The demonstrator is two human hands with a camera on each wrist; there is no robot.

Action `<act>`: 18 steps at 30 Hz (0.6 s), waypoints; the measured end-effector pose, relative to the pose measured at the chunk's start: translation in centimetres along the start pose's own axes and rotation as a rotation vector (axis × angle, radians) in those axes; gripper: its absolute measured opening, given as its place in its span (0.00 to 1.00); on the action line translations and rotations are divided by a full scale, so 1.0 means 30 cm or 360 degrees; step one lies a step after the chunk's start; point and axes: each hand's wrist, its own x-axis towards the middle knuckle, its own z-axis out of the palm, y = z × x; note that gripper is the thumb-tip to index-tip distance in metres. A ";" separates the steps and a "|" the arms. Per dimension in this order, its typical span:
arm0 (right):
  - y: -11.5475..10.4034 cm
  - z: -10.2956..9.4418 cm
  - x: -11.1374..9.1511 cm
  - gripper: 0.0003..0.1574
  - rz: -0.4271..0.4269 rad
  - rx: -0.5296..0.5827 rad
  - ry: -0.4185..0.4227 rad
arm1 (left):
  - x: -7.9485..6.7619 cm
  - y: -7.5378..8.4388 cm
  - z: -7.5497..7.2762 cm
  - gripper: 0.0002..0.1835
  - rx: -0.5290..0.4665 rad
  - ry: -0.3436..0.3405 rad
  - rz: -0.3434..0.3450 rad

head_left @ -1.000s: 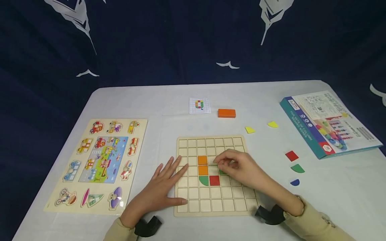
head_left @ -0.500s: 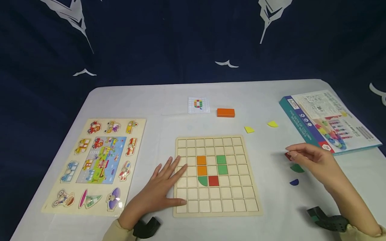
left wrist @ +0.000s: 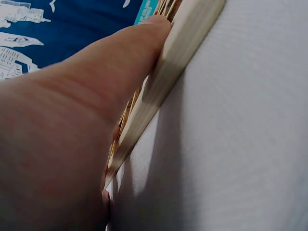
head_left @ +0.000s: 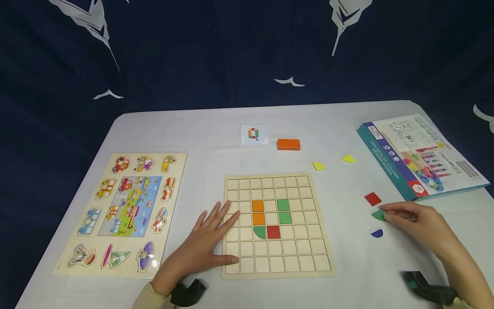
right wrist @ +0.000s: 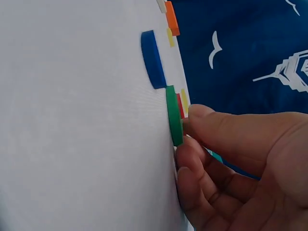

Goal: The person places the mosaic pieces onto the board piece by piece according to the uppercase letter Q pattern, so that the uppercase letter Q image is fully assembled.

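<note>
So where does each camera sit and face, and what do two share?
Head: on the head, facing forward and down at the grid board; left grip, right grip and forearms show.
Left wrist: on that wrist, facing along the board's edge; left grip shows, large.
Right wrist: on that wrist, facing across the tabletop; right grip shows at the loose green piece.
Shared: head and right wrist both show the blue piece.

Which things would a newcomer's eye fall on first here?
Probably the wooden grid board in the middle foreground, with orange, green and red pieces in it. Next, perhaps, the right hand, whose fingers pinch a green piece at the right of the table, and the colourful picture puzzle at its left.
</note>
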 end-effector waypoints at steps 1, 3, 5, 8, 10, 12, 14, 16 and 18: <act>0.001 0.004 0.000 0.19 -0.0015 -0.0010 -0.0002 | 0.000 0.001 -0.001 0.53 -0.0003 -0.0001 0.0001; 0.000 0.010 0.000 0.19 -0.0040 -0.0023 0.0008 | 0.000 0.002 -0.003 0.53 -0.0004 -0.0003 0.0001; -0.003 0.016 0.002 0.19 -0.0070 -0.0046 0.0036 | 0.000 0.004 -0.005 0.53 -0.0006 -0.0003 0.0001; -0.006 0.023 0.003 0.18 -0.0113 -0.0060 0.0062 | 0.000 0.007 -0.008 0.53 -0.0009 -0.0005 -0.0004; -0.009 0.025 0.004 0.17 -0.0125 -0.0061 0.0062 | -0.001 0.009 -0.009 0.53 -0.0013 -0.0005 -0.0006; -0.011 0.028 0.003 0.17 -0.0128 -0.0061 0.0060 | 0.000 0.010 -0.009 0.53 -0.0015 -0.0005 -0.0004; -0.013 0.032 0.003 0.18 -0.0137 -0.0055 0.0066 | 0.000 0.009 -0.009 0.53 -0.0013 -0.0005 -0.0002; -0.014 0.036 0.001 0.18 -0.0147 -0.0052 0.0075 | 0.000 0.009 -0.009 0.53 -0.0014 -0.0006 0.0001; -0.014 0.039 0.000 0.18 -0.0154 -0.0047 0.0083 | 0.000 0.007 -0.007 0.53 -0.0013 -0.0006 0.0003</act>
